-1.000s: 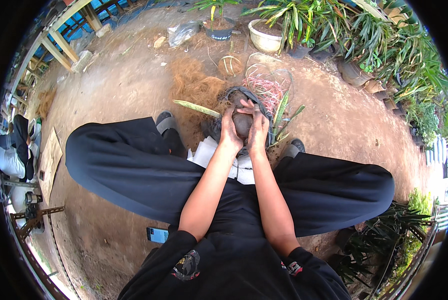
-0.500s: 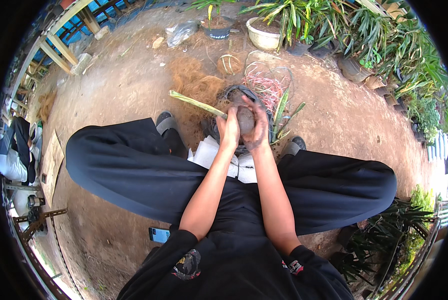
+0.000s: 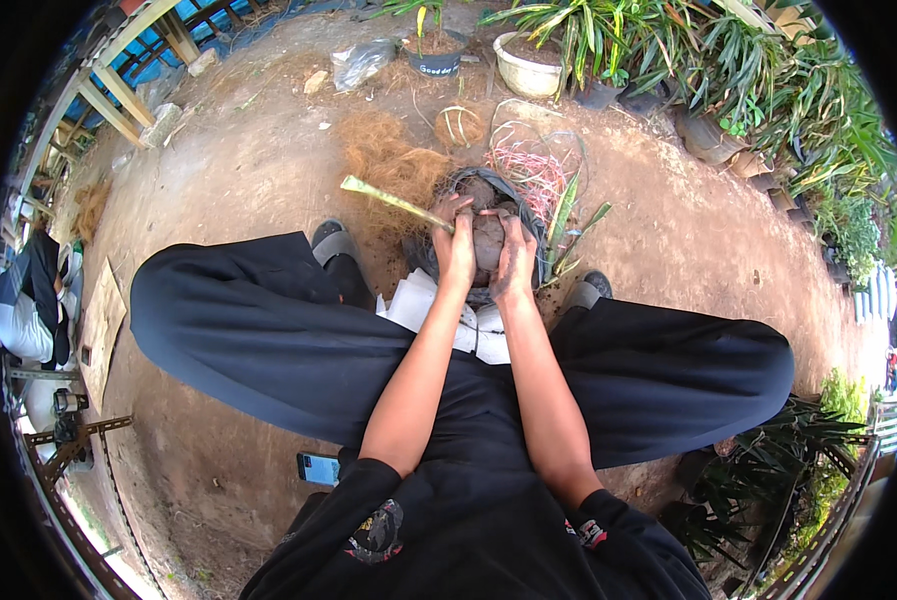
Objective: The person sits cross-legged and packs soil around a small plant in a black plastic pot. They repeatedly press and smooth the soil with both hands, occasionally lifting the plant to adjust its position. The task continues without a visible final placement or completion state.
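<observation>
While the left hand (image 3: 455, 250) and right hand (image 3: 513, 262) clasp a brown clump (image 3: 488, 240) — probably root-ball — its underside stays hidden.

We see the coir pile (image 3: 388, 165) far left of the root ball (image 3: 488, 240), the wire basket (image 3: 533, 165) far right, the phone (image 3: 318, 468) near left.

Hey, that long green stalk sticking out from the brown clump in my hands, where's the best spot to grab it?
Probably grip the green stalk on its bare mid-length, coming in from your left side. It slants up and leftward, free of the brown clump, while its near end is crowded by your left hand and right hand.
</observation>
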`<state>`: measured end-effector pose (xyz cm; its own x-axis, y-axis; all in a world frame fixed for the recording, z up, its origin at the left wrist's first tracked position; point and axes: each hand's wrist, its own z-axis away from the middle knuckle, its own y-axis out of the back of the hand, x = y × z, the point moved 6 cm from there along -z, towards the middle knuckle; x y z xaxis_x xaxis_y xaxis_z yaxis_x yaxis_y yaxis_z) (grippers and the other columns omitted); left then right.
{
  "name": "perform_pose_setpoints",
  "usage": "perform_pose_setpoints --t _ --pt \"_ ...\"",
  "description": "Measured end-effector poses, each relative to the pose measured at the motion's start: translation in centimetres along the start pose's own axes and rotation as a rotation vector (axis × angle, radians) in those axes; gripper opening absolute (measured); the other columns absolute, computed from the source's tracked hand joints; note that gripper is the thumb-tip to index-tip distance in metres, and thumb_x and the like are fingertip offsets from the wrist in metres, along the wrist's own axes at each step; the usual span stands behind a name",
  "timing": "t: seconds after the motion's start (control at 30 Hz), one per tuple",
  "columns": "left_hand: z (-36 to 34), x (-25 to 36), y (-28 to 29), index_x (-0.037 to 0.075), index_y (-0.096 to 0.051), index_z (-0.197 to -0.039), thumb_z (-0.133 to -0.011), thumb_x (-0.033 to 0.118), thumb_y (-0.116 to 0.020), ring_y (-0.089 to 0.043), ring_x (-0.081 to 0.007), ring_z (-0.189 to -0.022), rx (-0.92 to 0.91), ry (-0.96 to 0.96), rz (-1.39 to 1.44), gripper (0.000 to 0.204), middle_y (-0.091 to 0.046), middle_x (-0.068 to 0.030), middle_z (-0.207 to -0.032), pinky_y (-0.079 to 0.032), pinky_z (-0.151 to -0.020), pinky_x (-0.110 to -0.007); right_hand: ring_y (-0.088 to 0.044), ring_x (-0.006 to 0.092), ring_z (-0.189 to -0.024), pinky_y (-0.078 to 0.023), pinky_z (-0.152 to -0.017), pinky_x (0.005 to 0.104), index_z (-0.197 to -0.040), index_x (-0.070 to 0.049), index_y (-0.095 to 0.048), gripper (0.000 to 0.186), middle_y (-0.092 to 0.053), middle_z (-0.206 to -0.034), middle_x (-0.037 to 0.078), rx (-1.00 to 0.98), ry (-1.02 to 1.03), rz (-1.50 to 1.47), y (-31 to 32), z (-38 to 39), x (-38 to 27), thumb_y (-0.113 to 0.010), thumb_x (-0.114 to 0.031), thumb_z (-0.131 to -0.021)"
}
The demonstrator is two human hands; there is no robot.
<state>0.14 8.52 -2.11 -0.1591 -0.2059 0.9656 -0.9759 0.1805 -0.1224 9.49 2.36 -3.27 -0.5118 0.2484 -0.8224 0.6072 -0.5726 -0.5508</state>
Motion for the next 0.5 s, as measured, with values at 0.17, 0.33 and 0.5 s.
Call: perform_pose_setpoints --t 0.17,0.33,0.5 --pt "3.1 -2.2 -3.3 0.009 -0.056 -0.111 -0.091 0.036 -0.048 -0.061 -0.0197 -0.099 -0.115 0.872 0.958 0.035 -0.061 -0.0075 -0.111 -0.047 -0.091 -0.035 -0.055 0.0266 -0.114 -0.021 -0.110 0.0449 -0.090 0.003 -0.068 0.044 -0.068 -0.102 0.015 -0.067 0.588 0.524 -1.4 1.4 -4.6 -0.043 -0.033 -0.095" --pt "3.0 -2.2 -3.0 0.004 -0.056 -0.113 -0.093 0.026 -0.047 -0.059 -0.0205 -0.102 -0.033 0.763 0.875 0.032 -0.060 -0.0101 -0.111 -0.046 -0.092 -0.034 -0.056 0.0291 -0.115 -0.016 -0.110 0.0532 -0.094 -0.005 -0.070 0.035 -0.069 -0.101 0.011 0.053 0.749 0.841 -2.9 2.8 -4.9 -0.041 -0.027 -0.093" --pt "2.8 -2.2 -2.4 0.004 -0.058 -0.104 -0.093 0.023 -0.047 -0.060 -0.0189 -0.097 -0.024 0.755 0.890 0.025 -0.061 -0.0092 -0.108 -0.048 -0.087 -0.034 -0.054 0.0243 -0.117 -0.028 -0.107 0.0401 -0.108 0.000 -0.063 0.032 -0.063 -0.116 0.012 -0.066 0.593 0.676 -2.8 2.2 -4.2 -0.046 -0.020 -0.092"
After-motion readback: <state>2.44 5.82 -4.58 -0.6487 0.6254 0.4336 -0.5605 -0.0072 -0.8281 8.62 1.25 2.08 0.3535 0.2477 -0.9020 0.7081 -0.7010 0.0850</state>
